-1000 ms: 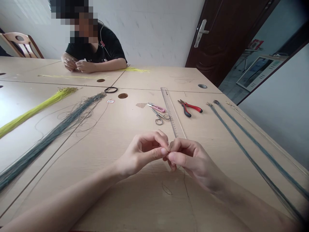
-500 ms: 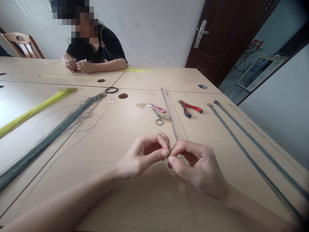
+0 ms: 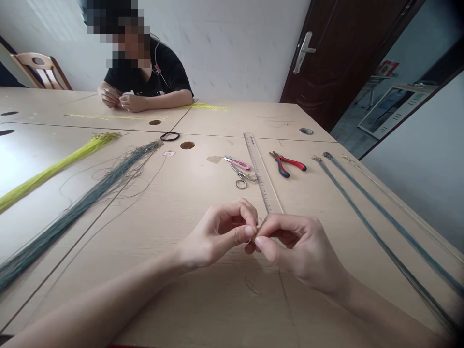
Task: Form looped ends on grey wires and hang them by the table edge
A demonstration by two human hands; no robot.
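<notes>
Both hands sit a touch lower in frame than 1 s ago, and the R wrist has rolled so its knuckles lie more on top; the pinch itself hasn't let go. Tools on the desk are unchanged.

L hand (image 3: 217,237) and R hand (image 3: 300,251) meet at lower centre, thumb + forefinger of each pressed together at one spot, tips touching. They're clamped on the end of a thin strand (image 3: 282,285), which drops from under the R hand to the table (image 3: 181,208) and runs toward the bottom edge. Anything else in the pinch is too small to make out. A small loose loop (image 3: 252,286) of similar strand lies just left of it.

Just above the hands a clear ruler (image 3: 259,169) runs up-frame; its scale marks are too fine to read. Left of it are small scissors (image 3: 242,176) and pink snips (image 3: 236,163), close together. Right of it, apart, are red/black pliers (image 3: 288,163).

Upper centre-left: a black ring (image 3: 170,136), and near it a small white tag (image 3: 168,153) with reddish print, not legible.

Left side: a dark strand bundle (image 3: 83,203) runs diagonally w/ stray loops, and a yellow-green bundle (image 3: 54,166) lies beyond it. Right side: long dark strands (image 3: 377,212) run toward the lower right corner.

Upper left: another person's hands (image 3: 121,99) rest together on the far table edge. A dark door (image 3: 344,58) stands upper right.
</notes>
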